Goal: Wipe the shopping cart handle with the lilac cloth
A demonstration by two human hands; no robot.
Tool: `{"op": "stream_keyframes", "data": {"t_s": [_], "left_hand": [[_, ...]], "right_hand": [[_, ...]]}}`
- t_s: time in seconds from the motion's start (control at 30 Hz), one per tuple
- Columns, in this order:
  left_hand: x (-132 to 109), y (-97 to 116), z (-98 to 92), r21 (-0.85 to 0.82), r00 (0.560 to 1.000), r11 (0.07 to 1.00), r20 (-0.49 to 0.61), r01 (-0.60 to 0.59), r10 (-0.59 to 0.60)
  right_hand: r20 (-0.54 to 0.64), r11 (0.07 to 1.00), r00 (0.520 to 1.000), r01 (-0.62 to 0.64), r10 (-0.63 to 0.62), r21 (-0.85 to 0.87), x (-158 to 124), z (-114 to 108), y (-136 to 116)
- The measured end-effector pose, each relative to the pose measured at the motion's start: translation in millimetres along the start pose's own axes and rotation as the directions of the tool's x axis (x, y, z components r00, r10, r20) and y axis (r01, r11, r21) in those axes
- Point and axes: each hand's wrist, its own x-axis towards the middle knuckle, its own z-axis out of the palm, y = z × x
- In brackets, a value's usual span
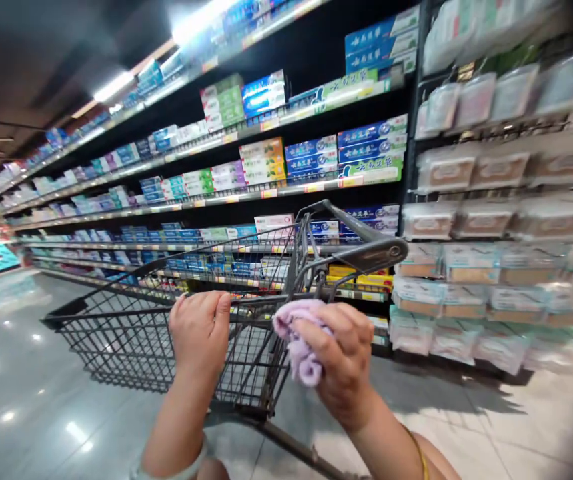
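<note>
In the head view a dark wire shopping cart point(131, 347) stands sideways in front of me, its handle point(373, 255) at the right end. My left hand point(200, 327) is closed over the near top rim of the basket. Bunched in the closed fingers of my right hand point(349, 353) is a folded light purple cloth point(303, 340). That hand is beside the handle end of the cart, close to the rim; whether it touches the cart I cannot tell. Inside the basket I see only wire mesh.
Long shelves point(261, 195) hold rows of toothpaste boxes point(311, 157) behind the cart. At the right, packaged goods point(499, 220) hang on a rack, partly blurred. Shiny grey tiled floor point(21, 393) lies to the left and below.
</note>
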Motion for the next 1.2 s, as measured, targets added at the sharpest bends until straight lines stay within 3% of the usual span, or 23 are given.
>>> {"op": "stream_keyframes", "data": {"t_s": [0.13, 0.23, 0.33, 0.43, 0.5, 0.57, 0.63, 0.7, 0.83, 0.9, 0.97, 1.03, 1.13, 1.17, 1.2], "left_hand": [[22.1, 42.7, -11.8, -0.175, 0.992, 0.981, 0.075, -0.086, 0.100], [37.2, 76.6, -10.5, -0.302, 0.970, 0.953, 0.232, -0.001, 0.075], [43.2, 95.5, 0.9, -0.219, 0.944, 0.975, 0.326, 0.027, 0.047], [37.9, 98.1, 16.8, -0.056, 0.965, 0.996, 0.246, -0.073, 0.085], [32.0, 95.4, 25.4, 0.014, 0.982, 0.988, 0.110, -0.154, 0.151], [27.5, 92.8, 30.1, 0.061, 0.976, 0.975, -0.020, -0.214, 0.216], [25.4, 91.9, 31.5, 0.092, 0.962, 0.965, -0.096, -0.247, 0.255], [24.9, 92.3, 30.9, 0.102, 0.953, 0.960, -0.135, -0.261, 0.273], [23.1, 92.6, 28.0, 0.087, 0.945, 0.957, -0.161, -0.275, 0.286], [21.3, 91.1, 26.7, 0.073, 0.944, 0.958, -0.162, -0.279, 0.287], [19.6, 88.9, 25.5, 0.072, 0.943, 0.958, -0.168, -0.278, 0.287], [18.4, 86.7, 24.4, 0.073, 0.942, 0.958, -0.174, -0.279, 0.287], [16.9, 84.2, 22.3, 0.063, 0.941, 0.957, -0.176, -0.282, 0.289], [16.3, 83.6, 21.3, 0.057, 0.942, 0.958, -0.175, -0.281, 0.287], [15.6, 83.2, 20.1, 0.047, 0.944, 0.959, -0.172, -0.279, 0.283]], "right_hand": [[-0.128, 0.995, 0.987, -0.095, 0.100, 0.044, 37.8, -5.8, 10.5], [-0.203, 0.981, 0.963, -0.161, 0.180, 0.105, 57.4, -8.1, 10.5], [-0.290, 0.948, 0.908, -0.253, 0.302, 0.192, 58.8, -10.6, 10.4], [-0.309, 0.879, 0.830, -0.386, 0.464, 0.281, 33.6, -5.7, 19.0], [-0.224, 0.751, 0.740, -0.522, 0.635, 0.404, 7.8, 6.2, 27.5], [0.039, 0.447, 0.562, -0.696, 0.826, 0.562, -14.2, 22.7, 32.4], [0.378, 0.051, 0.380, -0.758, 0.844, 0.651, -23.5, 36.9, 30.4], [0.530, -0.194, 0.303, -0.699, 0.792, 0.689, -17.6, 42.4, 22.6], [0.439, -0.248, 0.293, -0.513, 0.850, 0.822, 12.1, 31.9, 8.4], [0.451, -0.280, 0.296, -0.476, 0.842, 0.834, 14.8, 31.8, 8.6], [0.518, -0.302, 0.322, -0.530, 0.793, 0.792, 2.2, 42.7, 11.7], [0.590, -0.301, 0.302, -0.638, 0.749, 0.709, -19.6, 61.2, 14.0], [0.616, -0.359, 0.126, -0.715, 0.777, 0.599, -41.2, 81.4, 11.2], [0.603, -0.374, 0.101, -0.700, 0.791, 0.608, -40.2, 81.7, 8.6], [0.593, -0.377, 0.116, -0.673, 0.797, 0.637, -34.8, 78.1, 5.6]]}}
